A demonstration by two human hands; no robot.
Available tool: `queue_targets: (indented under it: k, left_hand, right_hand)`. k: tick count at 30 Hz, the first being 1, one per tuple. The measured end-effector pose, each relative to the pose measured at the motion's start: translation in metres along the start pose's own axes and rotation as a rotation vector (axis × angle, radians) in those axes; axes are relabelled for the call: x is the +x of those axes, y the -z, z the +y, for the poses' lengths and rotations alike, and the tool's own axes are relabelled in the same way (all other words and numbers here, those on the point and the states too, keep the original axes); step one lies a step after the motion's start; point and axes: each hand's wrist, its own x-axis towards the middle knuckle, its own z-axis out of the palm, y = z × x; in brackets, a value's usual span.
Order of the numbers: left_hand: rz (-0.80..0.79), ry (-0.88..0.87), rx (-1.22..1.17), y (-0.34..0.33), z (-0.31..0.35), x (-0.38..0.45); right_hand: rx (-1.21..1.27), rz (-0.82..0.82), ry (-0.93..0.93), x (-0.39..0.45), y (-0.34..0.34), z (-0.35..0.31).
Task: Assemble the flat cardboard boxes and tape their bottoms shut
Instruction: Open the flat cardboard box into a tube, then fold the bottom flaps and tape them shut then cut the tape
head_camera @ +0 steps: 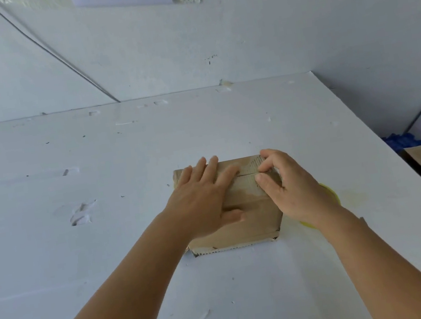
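**On the box's upturned bottom: smoothing the tape**

Mid-table sits the box [234, 205]. The left hand [205, 201] presses flat, fingers straight. The right hand [288, 188] pinches what looks like tape at the seam; keep both flaps tight, rub outward.

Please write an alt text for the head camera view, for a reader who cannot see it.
Two bare hands work on a small cardboard box on a white table: the left hand presses flat on top while the right hand pinches at its seam. A yellow object lies partly hidden behind the right wrist.
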Motion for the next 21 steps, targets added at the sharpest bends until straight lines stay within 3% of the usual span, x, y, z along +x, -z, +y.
queue_targets:
  k: [4, 9, 14, 18, 21]
  left_hand:
    - [-0.058, -0.001, 0.093, -0.006, 0.006, 0.001]
    - [-0.057, 0.002, 0.094, -0.006, 0.012, -0.002]
    - [0.001, -0.002, 0.101, -0.011, 0.017, -0.006]
    - [0.021, 0.007, 0.106, -0.013, 0.017, -0.007]
    - [0.023, 0.006, 0.105, -0.014, 0.019, -0.007]
  right_hand:
    - [0.127, 0.003, -0.044, -0.01, 0.005, 0.001]
    - [0.21, 0.039, -0.277, -0.03, 0.011, 0.027]
    - [-0.21, -0.131, -0.494, -0.055, 0.018, 0.054]
    - [-0.483, -0.177, -0.459, -0.066, 0.011, 0.071]
    - [-0.498, -0.103, -0.397, -0.062, -0.001, 0.091]
